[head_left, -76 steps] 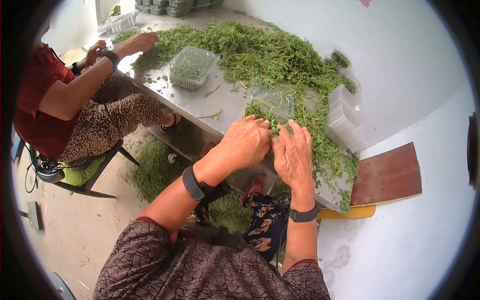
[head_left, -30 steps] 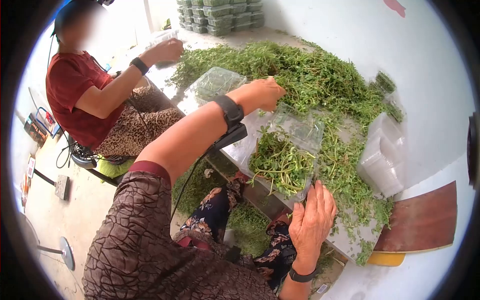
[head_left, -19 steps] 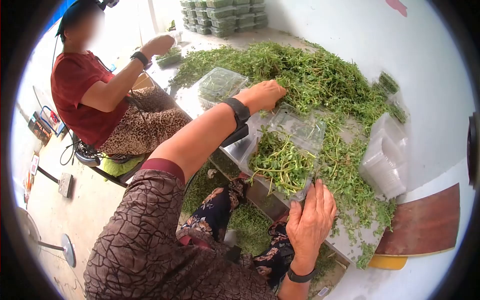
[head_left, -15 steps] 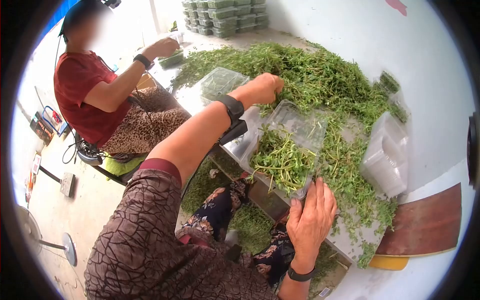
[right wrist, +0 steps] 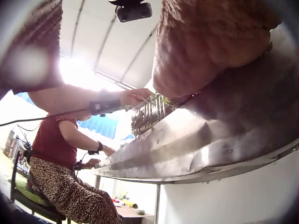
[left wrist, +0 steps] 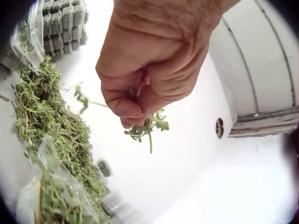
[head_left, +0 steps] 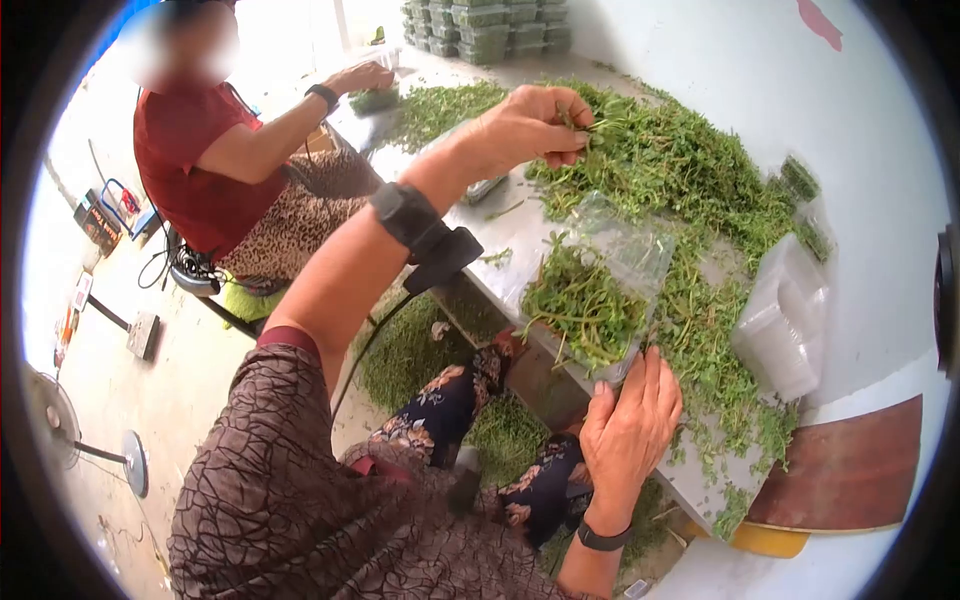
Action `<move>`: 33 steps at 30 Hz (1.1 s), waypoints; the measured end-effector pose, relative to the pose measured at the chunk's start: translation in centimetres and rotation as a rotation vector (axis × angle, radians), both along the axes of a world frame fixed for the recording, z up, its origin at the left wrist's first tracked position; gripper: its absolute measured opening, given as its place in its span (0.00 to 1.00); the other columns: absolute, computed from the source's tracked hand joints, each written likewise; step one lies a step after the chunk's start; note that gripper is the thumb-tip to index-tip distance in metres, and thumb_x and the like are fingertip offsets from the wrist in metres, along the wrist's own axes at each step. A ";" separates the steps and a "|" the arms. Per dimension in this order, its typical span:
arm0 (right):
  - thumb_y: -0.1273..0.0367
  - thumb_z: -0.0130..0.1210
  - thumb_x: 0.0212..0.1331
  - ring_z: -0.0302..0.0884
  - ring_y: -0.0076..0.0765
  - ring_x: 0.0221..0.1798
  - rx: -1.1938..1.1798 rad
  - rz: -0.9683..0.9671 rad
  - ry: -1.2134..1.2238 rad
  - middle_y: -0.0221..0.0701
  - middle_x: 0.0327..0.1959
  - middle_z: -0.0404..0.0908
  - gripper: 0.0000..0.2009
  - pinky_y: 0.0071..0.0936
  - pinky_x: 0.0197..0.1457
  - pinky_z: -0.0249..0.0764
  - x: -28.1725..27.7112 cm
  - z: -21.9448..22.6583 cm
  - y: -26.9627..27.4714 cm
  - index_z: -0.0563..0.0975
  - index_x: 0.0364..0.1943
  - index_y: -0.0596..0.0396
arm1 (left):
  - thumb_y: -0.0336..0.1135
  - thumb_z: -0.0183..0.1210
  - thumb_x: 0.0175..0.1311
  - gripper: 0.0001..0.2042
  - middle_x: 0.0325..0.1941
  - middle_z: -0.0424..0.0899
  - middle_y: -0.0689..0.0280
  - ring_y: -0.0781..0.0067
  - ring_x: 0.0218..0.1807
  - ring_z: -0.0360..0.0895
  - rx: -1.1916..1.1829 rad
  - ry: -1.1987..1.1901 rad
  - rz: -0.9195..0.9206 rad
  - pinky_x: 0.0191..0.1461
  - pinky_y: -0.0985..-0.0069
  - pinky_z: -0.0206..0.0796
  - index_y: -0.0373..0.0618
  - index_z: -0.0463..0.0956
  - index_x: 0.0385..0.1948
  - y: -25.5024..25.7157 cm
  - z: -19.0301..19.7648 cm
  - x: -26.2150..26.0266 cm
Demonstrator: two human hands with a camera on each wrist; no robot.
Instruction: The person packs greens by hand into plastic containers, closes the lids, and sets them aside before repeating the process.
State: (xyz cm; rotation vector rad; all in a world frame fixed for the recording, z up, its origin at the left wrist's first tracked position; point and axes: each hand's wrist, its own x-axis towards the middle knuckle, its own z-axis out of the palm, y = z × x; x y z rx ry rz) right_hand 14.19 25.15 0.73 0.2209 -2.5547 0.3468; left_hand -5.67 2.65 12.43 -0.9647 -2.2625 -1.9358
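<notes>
My left hand (head_left: pixel 530 128) is raised over the near edge of a large heap of leafy green stems (head_left: pixel 670 170). Its thumb and fingers pinch a few green sprigs (left wrist: pixel 161 125), whose leaves and stem ends poke out below the fingertips in the left wrist view. Close to the table's front edge stands a clear plastic clamshell box (head_left: pixel 618 370), loosely filled with greens (head_left: pixel 585 300), its lid (head_left: pixel 648 255) folded back. My right hand (head_left: pixel 632 420) rests at the box's near right corner, fingers straight; the right wrist view shows mostly its heel.
Nested empty clear boxes (head_left: pixel 785 320) stand at the right by the wall. Filled boxes (head_left: pixel 485 28) are stacked at the back. Another person (head_left: pixel 195 150) in a red shirt sits at the left, reaching to the table. A reddish-brown board (head_left: pixel 850 465) lies beyond the right corner.
Both hands were together over the box at first. My left hand then reached to the heap and has now lifted off it with sprigs; my right hand stays by the box corner.
</notes>
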 end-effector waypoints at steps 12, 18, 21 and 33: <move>0.67 0.54 0.51 0.64 0.51 0.60 0.016 -0.026 0.035 0.49 0.56 0.70 0.21 0.47 0.66 0.56 -0.1 -0.4 -0.1 0.72 0.48 0.68 | 0.33 0.57 0.59 0.18 0.37 0.82 0.53 0.64 0.36 0.82 -0.588 0.222 0.119 0.39 0.72 0.77 0.30 0.70 0.48 1.3 -1.6 10.2; 0.67 0.53 0.51 0.63 0.50 0.61 -0.014 -0.035 0.008 0.47 0.57 0.70 0.21 0.45 0.65 0.56 -0.2 -0.1 -0.4 0.72 0.48 0.68 | 0.31 0.53 0.61 0.15 0.50 0.79 0.54 0.63 0.45 0.80 -0.341 0.536 0.306 0.44 0.70 0.76 0.40 0.73 0.50 -0.6 -3.6 11.8; 0.67 0.53 0.51 0.63 0.50 0.61 0.010 -0.050 -0.008 0.47 0.57 0.69 0.21 0.45 0.66 0.56 -0.2 -0.1 -0.4 0.72 0.48 0.68 | 0.30 0.58 0.56 0.22 0.63 0.67 0.55 0.56 0.61 0.69 -0.410 0.511 0.259 0.60 0.62 0.65 0.47 0.70 0.55 -0.6 -6.2 14.1; 0.67 0.53 0.49 0.64 0.51 0.60 0.031 -0.066 -0.013 0.45 0.58 0.70 0.22 0.46 0.64 0.58 -0.2 0.0 -0.4 0.72 0.48 0.69 | 0.27 0.61 0.50 0.18 0.54 0.75 0.56 0.53 0.61 0.68 -0.505 0.617 0.124 0.69 0.52 0.52 0.45 0.75 0.47 -0.4 -9.1 12.9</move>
